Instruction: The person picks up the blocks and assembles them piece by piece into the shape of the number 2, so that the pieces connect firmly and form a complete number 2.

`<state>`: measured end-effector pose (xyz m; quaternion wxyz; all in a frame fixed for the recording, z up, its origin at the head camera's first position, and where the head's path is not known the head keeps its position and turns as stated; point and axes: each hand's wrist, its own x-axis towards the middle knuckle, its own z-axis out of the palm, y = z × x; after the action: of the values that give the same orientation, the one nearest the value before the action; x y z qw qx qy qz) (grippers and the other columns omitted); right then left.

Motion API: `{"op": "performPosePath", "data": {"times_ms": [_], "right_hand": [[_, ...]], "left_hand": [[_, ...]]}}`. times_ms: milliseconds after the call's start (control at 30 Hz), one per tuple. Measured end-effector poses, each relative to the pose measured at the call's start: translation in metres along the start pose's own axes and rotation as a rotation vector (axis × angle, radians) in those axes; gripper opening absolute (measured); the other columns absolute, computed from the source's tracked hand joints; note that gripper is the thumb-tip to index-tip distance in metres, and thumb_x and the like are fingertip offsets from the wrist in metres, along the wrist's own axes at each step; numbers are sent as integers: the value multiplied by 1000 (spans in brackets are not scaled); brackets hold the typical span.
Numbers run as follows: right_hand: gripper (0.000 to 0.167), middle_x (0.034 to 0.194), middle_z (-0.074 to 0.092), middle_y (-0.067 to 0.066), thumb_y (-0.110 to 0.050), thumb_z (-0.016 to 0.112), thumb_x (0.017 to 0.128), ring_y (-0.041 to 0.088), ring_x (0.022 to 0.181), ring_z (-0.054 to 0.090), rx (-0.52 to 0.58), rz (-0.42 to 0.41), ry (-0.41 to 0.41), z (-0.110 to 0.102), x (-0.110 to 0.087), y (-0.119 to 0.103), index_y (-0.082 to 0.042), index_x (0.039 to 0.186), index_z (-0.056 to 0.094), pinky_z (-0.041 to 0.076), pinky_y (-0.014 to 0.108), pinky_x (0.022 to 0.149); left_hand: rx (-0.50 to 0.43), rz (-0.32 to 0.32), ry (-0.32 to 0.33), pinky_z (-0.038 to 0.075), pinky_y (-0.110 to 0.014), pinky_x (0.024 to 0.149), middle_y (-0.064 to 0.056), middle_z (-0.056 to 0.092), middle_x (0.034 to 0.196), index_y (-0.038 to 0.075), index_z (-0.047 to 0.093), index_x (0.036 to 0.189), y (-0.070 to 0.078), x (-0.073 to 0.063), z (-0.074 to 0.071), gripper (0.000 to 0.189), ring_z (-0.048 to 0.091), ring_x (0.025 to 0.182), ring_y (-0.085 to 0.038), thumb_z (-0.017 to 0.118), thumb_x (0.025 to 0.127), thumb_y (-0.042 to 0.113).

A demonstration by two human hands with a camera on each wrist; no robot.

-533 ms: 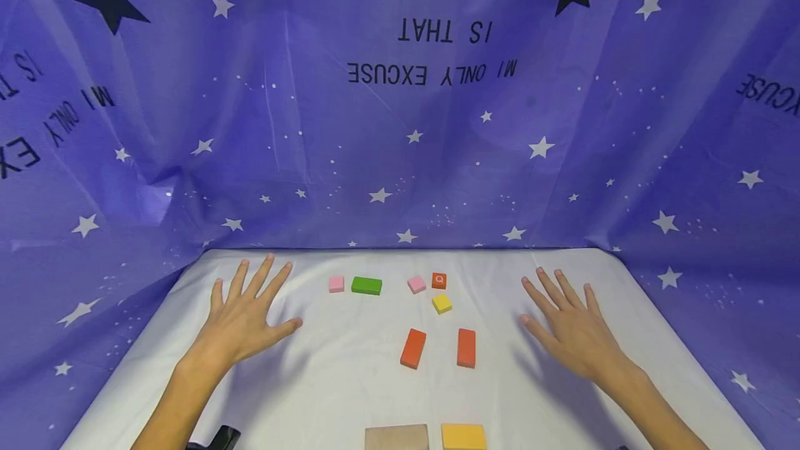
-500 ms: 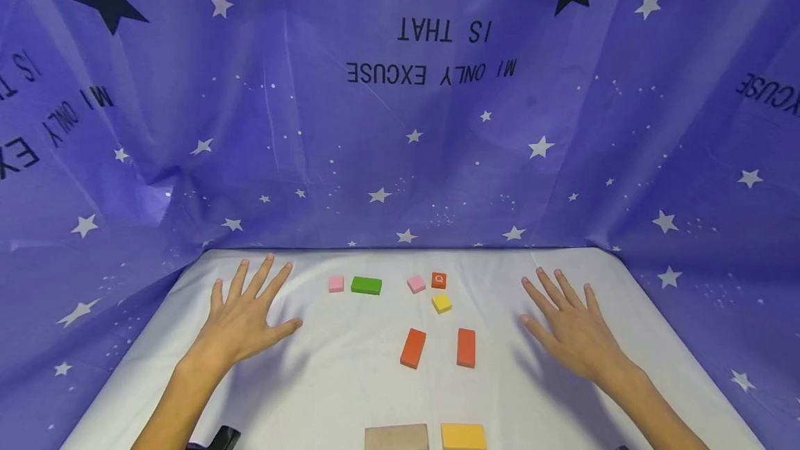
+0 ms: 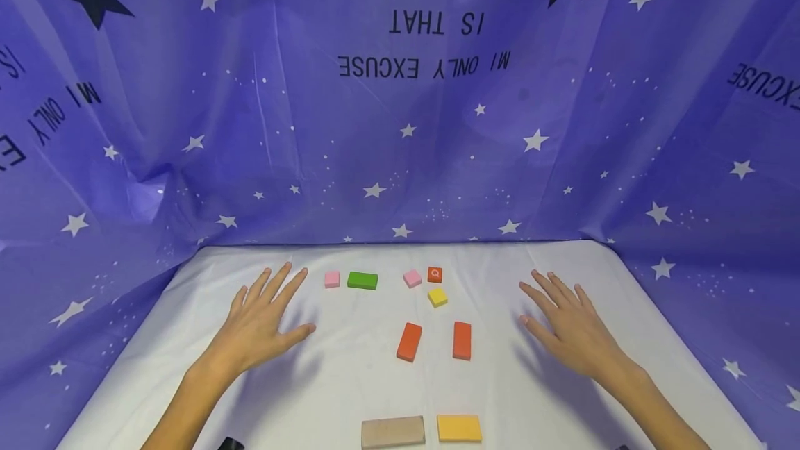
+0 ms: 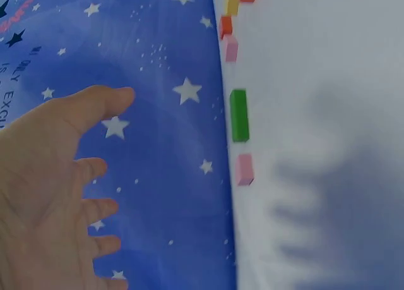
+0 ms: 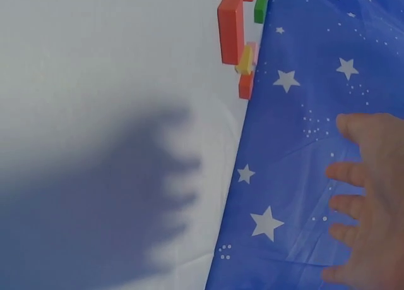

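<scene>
My left hand point(image 3: 255, 328) hovers over the left side of the white table with its fingers spread, holding nothing. Nearest to it are a small pink block point(image 3: 332, 280) and a green block point(image 3: 362, 280). On the right side my right hand point(image 3: 573, 332) is also raised, fingers apart, with nothing in it. Between the hands lie a second pink block point(image 3: 412, 278), an orange block with a letter Q point(image 3: 435, 275), a small yellow block point(image 3: 437, 297) and two red blocks point(image 3: 409, 342). Both wrist views show the palms away from the blocks.
A plain wooden block point(image 3: 393, 432) and a larger yellow block point(image 3: 459, 428) lie at the table's near edge. A purple-blue curtain with stars point(image 3: 400, 158) closes off the back and both sides of the white tabletop point(image 3: 500, 394).
My left hand has shifted slightly right, towards the blocks. The right hand is almost where it was. The head view has tilted a little, and the blocks lie as before.
</scene>
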<state>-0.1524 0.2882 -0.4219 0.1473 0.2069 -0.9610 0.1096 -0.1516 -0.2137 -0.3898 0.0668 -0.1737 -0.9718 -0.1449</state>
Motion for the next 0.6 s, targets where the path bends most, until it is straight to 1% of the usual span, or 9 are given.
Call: {"op": "performPosePath", "data": {"times_ms": [100,200,300,433,500,600], "right_hand": [[48,147,48,16,-33,65,97,43,135,42,58,-22,26,-1,-1,-3,-11,139,58,30,63,106],[44,142,54,13,-30,67,96,38,130,49,154,-6,13,0,-3,-10,-11,135,62,39,59,102],[40,137,59,8,-26,69,95,34,126,54,242,27,-7,2,-7,-19,-12,132,64,42,56,100],[36,127,66,0,-17,74,91,26,119,60,314,33,5,9,-12,-29,-13,126,68,47,49,98],[35,123,67,-4,-14,76,89,22,116,62,344,34,15,14,-15,-34,-14,123,69,49,46,96],[32,120,68,-9,-15,76,89,18,114,63,399,58,1,20,-22,-42,-16,120,71,51,43,94]], "left_hand": [[-103,35,8,22,-71,106,-17,29,159,15,33,157,6,-3,8,80,25,142,-46,66,92,48],[-223,67,13,29,-64,107,-15,37,156,11,36,155,13,-8,17,75,34,140,-40,68,94,39],[-299,89,15,35,-56,108,-10,44,151,11,39,153,20,-12,25,70,40,137,-33,69,94,34],[-376,118,-3,42,-51,104,-3,53,142,11,46,148,31,-17,37,61,49,131,-26,69,95,33],[-421,149,-19,45,-49,100,-1,57,135,11,50,143,35,-20,43,55,54,124,-23,68,96,32],[-502,210,-52,50,-45,92,-1,61,125,10,53,137,40,-25,52,46,60,114,-22,67,97,29]]}}
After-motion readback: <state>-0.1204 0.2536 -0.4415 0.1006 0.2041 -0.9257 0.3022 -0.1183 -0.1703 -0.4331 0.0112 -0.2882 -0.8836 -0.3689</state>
